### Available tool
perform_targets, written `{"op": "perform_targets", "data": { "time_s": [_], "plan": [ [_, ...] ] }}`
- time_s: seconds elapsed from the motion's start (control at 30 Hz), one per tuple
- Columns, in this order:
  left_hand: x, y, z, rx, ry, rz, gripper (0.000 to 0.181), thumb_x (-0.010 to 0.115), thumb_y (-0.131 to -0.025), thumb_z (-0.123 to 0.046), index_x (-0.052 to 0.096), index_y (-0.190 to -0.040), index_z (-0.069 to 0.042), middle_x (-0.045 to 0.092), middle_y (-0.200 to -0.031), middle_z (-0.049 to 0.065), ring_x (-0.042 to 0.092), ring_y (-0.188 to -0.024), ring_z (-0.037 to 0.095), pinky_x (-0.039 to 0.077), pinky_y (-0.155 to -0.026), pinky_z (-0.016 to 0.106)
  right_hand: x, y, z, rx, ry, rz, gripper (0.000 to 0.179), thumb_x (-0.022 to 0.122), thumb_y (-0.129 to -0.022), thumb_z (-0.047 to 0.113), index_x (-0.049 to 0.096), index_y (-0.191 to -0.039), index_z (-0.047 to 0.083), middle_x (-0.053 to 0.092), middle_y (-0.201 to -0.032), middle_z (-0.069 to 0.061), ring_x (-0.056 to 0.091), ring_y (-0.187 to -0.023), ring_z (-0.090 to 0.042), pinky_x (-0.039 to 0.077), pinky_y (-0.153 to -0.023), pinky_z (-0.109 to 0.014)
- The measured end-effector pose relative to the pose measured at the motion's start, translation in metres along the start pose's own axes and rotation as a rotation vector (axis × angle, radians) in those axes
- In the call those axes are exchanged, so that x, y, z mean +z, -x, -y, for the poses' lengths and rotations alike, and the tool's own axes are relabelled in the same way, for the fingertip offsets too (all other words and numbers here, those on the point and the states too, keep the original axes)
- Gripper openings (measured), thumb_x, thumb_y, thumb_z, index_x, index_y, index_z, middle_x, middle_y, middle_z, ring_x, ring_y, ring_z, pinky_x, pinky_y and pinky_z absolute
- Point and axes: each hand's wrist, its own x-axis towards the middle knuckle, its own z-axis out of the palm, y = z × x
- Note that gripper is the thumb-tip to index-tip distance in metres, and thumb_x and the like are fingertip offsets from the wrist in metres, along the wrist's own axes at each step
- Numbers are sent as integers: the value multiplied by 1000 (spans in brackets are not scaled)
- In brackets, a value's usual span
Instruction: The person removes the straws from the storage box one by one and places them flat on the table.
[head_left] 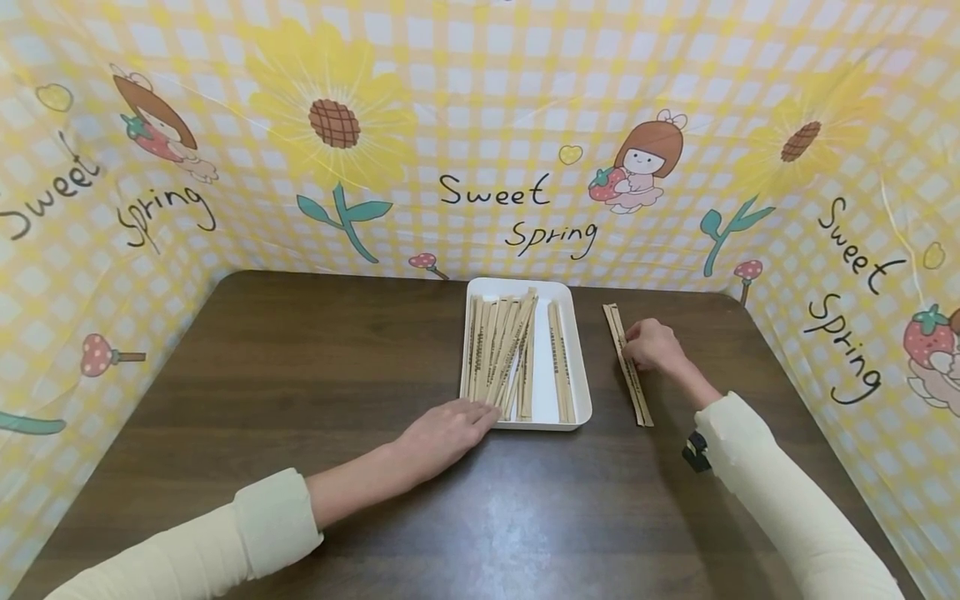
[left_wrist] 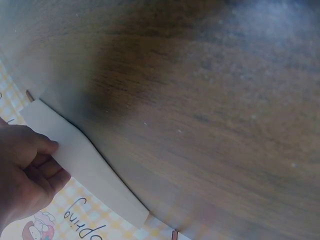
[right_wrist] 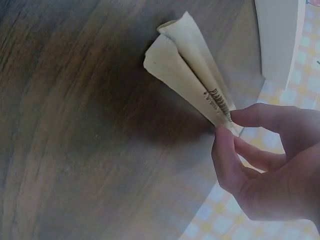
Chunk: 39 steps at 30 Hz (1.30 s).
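Note:
A shallow white tray (head_left: 542, 358) holds many slim paper-wrapped sticks (head_left: 502, 350) with dark print, most bunched at its left and a pair along its right side. My left hand (head_left: 446, 433) grips the tray's near left corner; in the left wrist view its thumb lies against the tray's outer wall (left_wrist: 90, 165), fingers curled at the rim. Right of the tray, my right hand (head_left: 656, 346) pinches two paper-wrapped sticks (right_wrist: 190, 70) lying side by side, between thumb and fingers. They lean slightly, close over the table in the head view.
The dark wooden table (head_left: 337, 358) extends to both sides of the tray. A yellow checked cloth (head_left: 487, 108) with flowers and lettering walls off the back and sides. A small black device (head_left: 696, 452) shows by the right sleeve.

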Motion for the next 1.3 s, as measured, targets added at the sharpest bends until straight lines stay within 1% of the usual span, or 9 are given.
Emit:
{"op": "perform_targets", "data": {
  "time_s": [0.1, 0.2, 0.27, 0.4, 0.53, 0.77, 1.0, 1.2, 1.3],
  "plan": [
    [0, 0, 0, 0, 3, 0, 33, 66, -89, 2, 65, -122, 5, 70, -117, 16, 67, -108, 24, 53, -96, 35, -3, 2, 5, -11, -10, -27, 42, 60, -89, 8, 56, -126, -11, 67, -104, -23, 68, -71, -23, 61, -65, -35],
    [1, 0, 0, -1, 4, 4, 33, 65, -89, 2, 65, -122, 5, 69, -118, 16, 67, -108, 24, 53, -97, 35, -6, 3, 14, 2, -117, -7, 43, 59, -92, 7, 54, -131, -9, 66, -99, -22, 68, -74, -24, 62, -71, -38],
    [1, 0, 0, -2, 6, 6, 33, 65, -89, 2, 64, -122, 5, 69, -118, 16, 67, -109, 24, 53, -97, 35, -8, 3, 22, 23, -208, 27, 45, 59, -94, 7, 51, -136, -8, 65, -104, -24, 68, -81, -27, 61, -76, -40],
    [1, 0, 0, -3, 8, 3, 33, 65, -89, 3, 64, -122, 5, 69, -117, 16, 67, -108, 24, 53, -96, 35, -10, 6, 39, 43, -377, 95, 51, 59, -96, 4, 44, -144, -7, 57, -124, -29, 67, -100, -34, 60, -82, -39],
    [1, 0, 0, -2, 5, -4, 32, 65, -89, 2, 64, -121, 5, 70, -116, 16, 67, -108, 24, 53, -96, 35, -8, 10, 55, 12, -482, 161, 53, 57, -97, 1, 39, -146, -8, 52, -133, -34, 64, -109, -38, 59, -85, -38],
    [1, 0, 0, 1, -6, -3, 32, 65, -89, 2, 65, -122, 5, 70, -117, 16, 66, -108, 24, 53, -97, 35, 5, 13, 74, -41, -512, 212, 53, 58, -97, -1, 39, -146, -11, 55, -128, -36, 65, -107, -39, 58, -87, -40],
    [1, 1, 0, -2, -12, -5, 32, 65, -89, 2, 65, -121, 4, 70, -117, 15, 67, -108, 24, 53, -97, 35, 25, 10, 89, -16, -515, 221, 54, 59, -95, -2, 42, -145, -9, 56, -125, -35, 61, -111, -45, 59, -84, -38],
    [1, 1, -1, 4, -17, -3, 33, 65, -89, 2, 65, -122, 5, 69, -118, 15, 66, -109, 23, 52, -97, 35, 36, 7, 95, -9, -467, 194, 52, 62, -92, -2, 48, -142, -7, 63, -106, -25, 67, -98, -37, 59, -84, -38],
    [1, 1, 0, 6, -20, -9, 32, 65, -89, 2, 65, -122, 4, 70, -117, 15, 67, -108, 23, 53, -97, 34, 39, 8, 96, -17, -446, 187, 51, 63, -91, -2, 50, -141, -7, 62, -106, -23, 67, -95, -35, 59, -85, -38]
  ]
}}
